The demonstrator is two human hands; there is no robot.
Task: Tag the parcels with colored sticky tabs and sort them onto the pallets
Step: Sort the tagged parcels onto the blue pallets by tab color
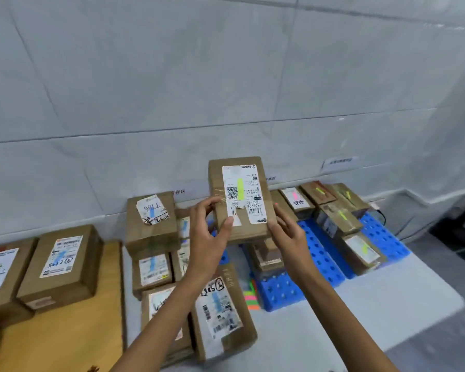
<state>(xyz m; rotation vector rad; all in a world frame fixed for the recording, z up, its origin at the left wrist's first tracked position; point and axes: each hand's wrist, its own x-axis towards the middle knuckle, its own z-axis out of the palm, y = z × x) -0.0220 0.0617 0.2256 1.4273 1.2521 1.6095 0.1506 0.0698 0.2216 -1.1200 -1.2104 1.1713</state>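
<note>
I hold a brown cardboard parcel (263, 224) up in the air at the centre, its white label facing me with a green sticky tab (240, 188) on it. My left hand (208, 232) grips its left edge, thumb on the front. My right hand (286, 232) holds its right edge. Below lie blue pallets (321, 253) at the right with several parcels bearing green tabs (360, 251) and a pink one (295, 196). Left of centre, several parcels with blue tabs (152, 218) are stacked. A pad of coloured sticky tabs (251, 295) lies by a pallet.
A wooden table top (65, 331) at the left carries two parcels (59, 264). A white table (387, 312) holds the pallets; its right edge drops to the grey floor. A pale tiled wall stands behind. A dark object (462, 229) sits at far right.
</note>
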